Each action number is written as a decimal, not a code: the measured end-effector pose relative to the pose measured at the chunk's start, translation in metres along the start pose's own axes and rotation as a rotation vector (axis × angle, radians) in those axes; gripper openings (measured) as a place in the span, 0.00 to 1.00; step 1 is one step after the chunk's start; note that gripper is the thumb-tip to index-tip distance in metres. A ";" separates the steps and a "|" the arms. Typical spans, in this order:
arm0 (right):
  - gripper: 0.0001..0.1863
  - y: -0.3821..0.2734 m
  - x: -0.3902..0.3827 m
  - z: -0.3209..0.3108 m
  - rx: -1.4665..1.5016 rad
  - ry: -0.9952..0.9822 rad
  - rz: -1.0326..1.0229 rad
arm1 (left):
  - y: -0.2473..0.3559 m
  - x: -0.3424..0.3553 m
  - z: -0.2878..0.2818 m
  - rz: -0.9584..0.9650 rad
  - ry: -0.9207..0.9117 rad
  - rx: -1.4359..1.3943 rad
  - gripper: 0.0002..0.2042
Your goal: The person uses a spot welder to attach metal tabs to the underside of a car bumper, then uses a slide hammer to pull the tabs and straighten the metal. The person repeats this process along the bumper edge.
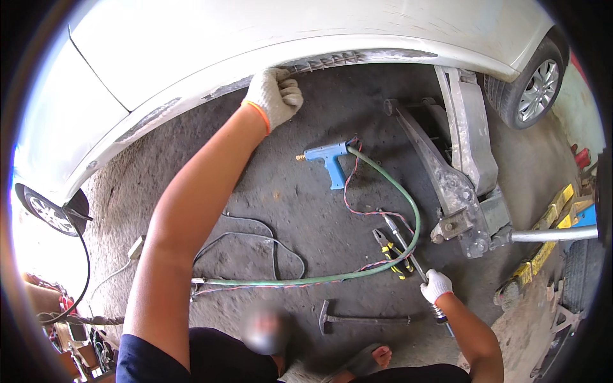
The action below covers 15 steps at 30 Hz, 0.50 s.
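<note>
Rod (419,269) in right hand (437,286), fingers wrapped, lower right; I see left hand (273,100) curled, contents unclear, at upper-centre sill (383,56); floor (338,242) between.

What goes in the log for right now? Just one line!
left hand: curled, at white car's lower edge | right hand: gripping long metal rod | floor: blue gun-shaped tool, hammer, pliers

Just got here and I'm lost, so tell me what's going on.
The gloved left hand is at the scraped sill of a white car, by a row of metal pieces; its exact grip is unclear. The gloved right hand holds a long metal rod. A blue gun-shaped tool, pliers and a hammer lie on the floor.
</note>
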State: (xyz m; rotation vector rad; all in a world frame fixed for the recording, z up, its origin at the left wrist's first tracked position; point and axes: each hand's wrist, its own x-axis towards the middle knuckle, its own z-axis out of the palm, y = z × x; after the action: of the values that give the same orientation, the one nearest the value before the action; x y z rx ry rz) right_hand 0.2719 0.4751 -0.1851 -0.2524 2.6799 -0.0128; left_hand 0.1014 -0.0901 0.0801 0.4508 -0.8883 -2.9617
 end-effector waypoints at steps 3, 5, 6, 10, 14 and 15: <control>0.16 -0.005 0.018 0.006 -0.009 -0.151 0.057 | -0.018 0.005 0.010 0.073 0.037 -0.114 0.13; 0.20 0.000 0.023 0.014 0.064 -0.163 0.091 | -0.027 0.000 0.019 0.148 0.062 -0.069 0.12; 0.22 -0.008 0.025 0.015 0.071 -0.185 0.111 | -0.031 -0.006 0.022 0.190 0.081 -0.041 0.12; 0.31 -0.012 0.024 0.014 0.132 -0.223 0.151 | -0.051 -0.029 0.000 0.362 0.374 0.233 0.12; 0.35 0.010 0.009 0.011 0.158 -0.388 0.130 | -0.071 -0.039 -0.057 0.304 0.556 0.510 0.12; 0.36 0.003 -0.001 -0.012 0.187 -0.494 0.168 | -0.077 -0.045 -0.077 0.281 0.583 0.630 0.11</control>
State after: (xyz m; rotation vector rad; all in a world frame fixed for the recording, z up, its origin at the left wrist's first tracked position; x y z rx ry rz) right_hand 0.2668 0.4779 -0.1743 0.0300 2.1818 -0.1306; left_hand 0.1707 -0.0626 -0.0105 1.0240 -1.5928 -2.0561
